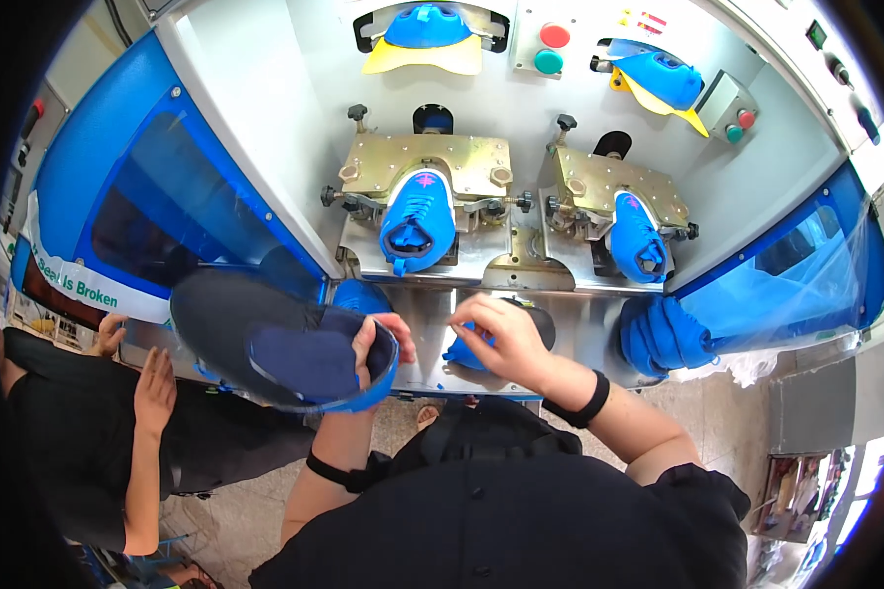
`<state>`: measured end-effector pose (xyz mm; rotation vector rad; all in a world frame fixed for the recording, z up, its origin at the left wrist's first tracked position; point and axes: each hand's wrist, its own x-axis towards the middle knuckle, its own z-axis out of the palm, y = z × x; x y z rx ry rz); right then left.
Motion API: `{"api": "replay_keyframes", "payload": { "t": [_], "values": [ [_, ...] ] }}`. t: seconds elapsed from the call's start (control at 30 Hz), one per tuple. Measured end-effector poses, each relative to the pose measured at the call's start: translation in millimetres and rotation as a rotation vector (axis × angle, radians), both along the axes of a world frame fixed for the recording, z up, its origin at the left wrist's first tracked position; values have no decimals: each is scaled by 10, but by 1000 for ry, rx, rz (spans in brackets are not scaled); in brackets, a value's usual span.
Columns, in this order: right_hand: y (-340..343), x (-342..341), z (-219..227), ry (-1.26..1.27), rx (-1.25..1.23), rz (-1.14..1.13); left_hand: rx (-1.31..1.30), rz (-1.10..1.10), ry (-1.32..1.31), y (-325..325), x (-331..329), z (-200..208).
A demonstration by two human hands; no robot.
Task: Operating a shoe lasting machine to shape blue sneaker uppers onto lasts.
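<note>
My left hand (pixel 375 346) grips a blue shoe upper (pixel 304 358) at one end. The upper's dark underside, black and navy with a blue rim, faces up, and its wide end points left. Above the metal ledge, my right hand (pixel 501 339) has loosely bent fingers, its thumb apart from them, and nothing visible between them. Just beneath it lies another blue shoe upper (pixel 468 351), partly hidden by the hand. Farther back, a laced blue shoe upper (pixel 418 224) sits toe-first in the left clamp, and a similar blue upper (pixel 639 240) in the right clamp.
Two brass-coloured clamp plates (pixel 427 162) (pixel 619 182) with black knobs stand inside the white machine. Higher up are blue uppers with yellow flaps (pixel 427 54) (pixel 656 83) and push-button boxes (pixel 552 44). Nested blue uppers (pixel 663 337) lie right. A co-worker's hand (pixel 154 393) is at left.
</note>
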<state>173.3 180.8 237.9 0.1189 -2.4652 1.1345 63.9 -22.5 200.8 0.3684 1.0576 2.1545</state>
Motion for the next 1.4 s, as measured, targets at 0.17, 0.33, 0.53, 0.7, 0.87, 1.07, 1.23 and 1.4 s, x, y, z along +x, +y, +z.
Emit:
{"api": "replay_keyframes", "payload": {
  "t": [0.17,0.33,0.53,0.7,0.87,1.07,1.23,1.4],
  "values": [
    [-93,-448,80,49,236,-56,177,-48,-9,52,-201,31],
    [-126,-782,-219,6,306,-173,-29,42,-24,124,-262,79],
    [-145,-703,-138,27,447,-162,-94,43,140,-160,-316,100],
    [-406,-405,55,155,385,-84,-48,-45,361,-651,-200,183],
    [-868,-502,-26,268,402,207,-213,-85,413,-1086,-74,345],
    [-1101,-1116,-710,-76,444,145,-313,84,106,-907,116,791],
    [-764,-1198,-359,-22,283,179,-38,-68,142,-1155,-97,-124],
    [94,-1543,729,443,496,-363,-67,-109,259,-1084,-244,-51]
  ]
}}
